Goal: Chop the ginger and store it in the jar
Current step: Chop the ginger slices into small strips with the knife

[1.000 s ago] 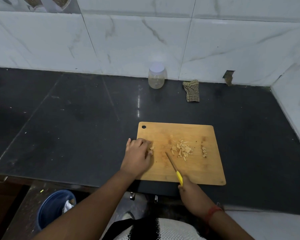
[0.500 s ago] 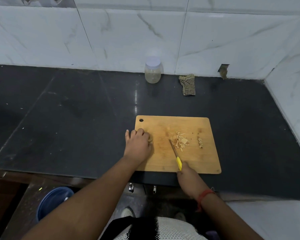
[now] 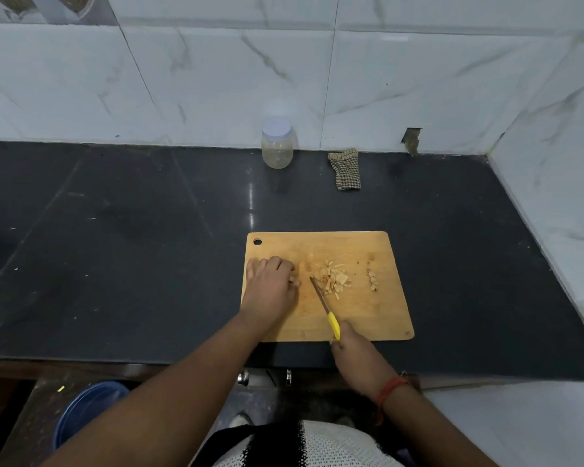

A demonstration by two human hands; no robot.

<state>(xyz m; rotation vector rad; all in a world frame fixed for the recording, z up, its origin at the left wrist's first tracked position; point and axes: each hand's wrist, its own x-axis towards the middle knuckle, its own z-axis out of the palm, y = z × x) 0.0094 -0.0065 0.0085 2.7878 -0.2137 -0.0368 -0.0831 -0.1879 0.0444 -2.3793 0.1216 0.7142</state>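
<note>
A wooden cutting board (image 3: 351, 318) lies on the black counter. A heap of chopped ginger (image 3: 331, 277) sits near its middle, with a small row of bits (image 3: 372, 281) to the right. My left hand (image 3: 270, 284) rests curled on the board's left part, fingers pinching a small ginger piece (image 3: 295, 282). My right hand (image 3: 351, 348) grips the yellow handle of a knife (image 3: 324, 306), whose blade tip touches the left edge of the heap. A clear jar (image 3: 277, 143) with a white lid on stands at the back wall.
A checked cloth (image 3: 345, 169) lies to the right of the jar by the wall. A marble wall closes the counter's right side. Below the counter edge at lower left stands a blue bucket (image 3: 85, 409).
The knife blade has swung toward the ginger heap and its tip now meets the heap's left edge. My left hand stays curled on the board's left side.
</note>
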